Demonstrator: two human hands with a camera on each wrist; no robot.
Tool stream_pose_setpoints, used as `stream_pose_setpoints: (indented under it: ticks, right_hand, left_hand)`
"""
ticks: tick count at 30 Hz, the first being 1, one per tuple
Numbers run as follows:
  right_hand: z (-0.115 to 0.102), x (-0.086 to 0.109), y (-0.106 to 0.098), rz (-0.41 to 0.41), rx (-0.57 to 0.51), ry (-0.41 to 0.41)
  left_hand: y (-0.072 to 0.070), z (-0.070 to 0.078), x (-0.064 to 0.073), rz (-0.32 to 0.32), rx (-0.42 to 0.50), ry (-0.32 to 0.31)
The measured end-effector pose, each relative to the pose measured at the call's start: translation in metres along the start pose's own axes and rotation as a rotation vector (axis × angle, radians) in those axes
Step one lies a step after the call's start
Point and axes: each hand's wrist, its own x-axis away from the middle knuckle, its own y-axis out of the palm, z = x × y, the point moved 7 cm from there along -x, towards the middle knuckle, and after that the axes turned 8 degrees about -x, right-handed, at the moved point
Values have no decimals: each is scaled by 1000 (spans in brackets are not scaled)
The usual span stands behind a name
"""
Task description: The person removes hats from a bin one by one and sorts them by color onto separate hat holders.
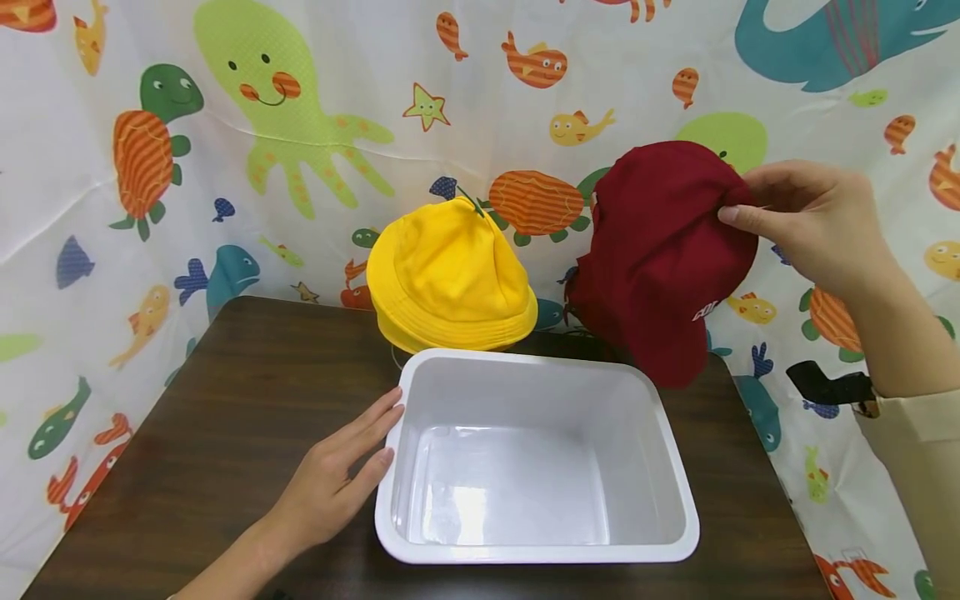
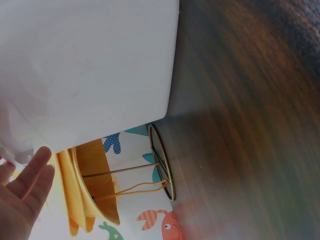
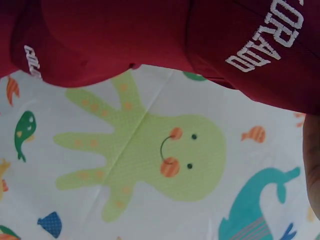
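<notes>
Beyond the far right of the white plastic tub (image 1: 536, 553), my right hand (image 1: 813, 221) pinches the crown of a dark red cap (image 1: 667, 225) between thumb and fingers. The cap is raised, its brim hanging down toward the tub's far right corner. White lettering shows in two separate places on the red cloth (image 3: 95, 35) in the right wrist view, as if two caps overlap. My left hand (image 1: 330, 483) lays its extended fingers along the tub's left rim. Behind the tub is a yellow bucket hat (image 1: 450, 275) with a green stem-like tip.
In the left wrist view, a wire stand (image 2: 162, 162) with a round base stands under the yellow hat's layered brims. The tub rests on a dark wooden table (image 1: 225, 400). A white curtain (image 1: 330, 50) printed with sea animals hangs close behind.
</notes>
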Motion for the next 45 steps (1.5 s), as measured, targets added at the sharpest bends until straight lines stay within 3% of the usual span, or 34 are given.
stream_pose_setpoints:
  ticks: [18, 29, 45]
  right_hand:
    - [46, -17, -13, -40, 55, 144]
    - [73, -18, -2, -54, 85, 218]
    - [108, -21, 15, -51, 103, 229]
  left_hand:
    - [1, 1, 0, -3, 20, -7]
    - [0, 1, 0, -15, 30, -21]
    - [0, 1, -1, -6, 44, -14]
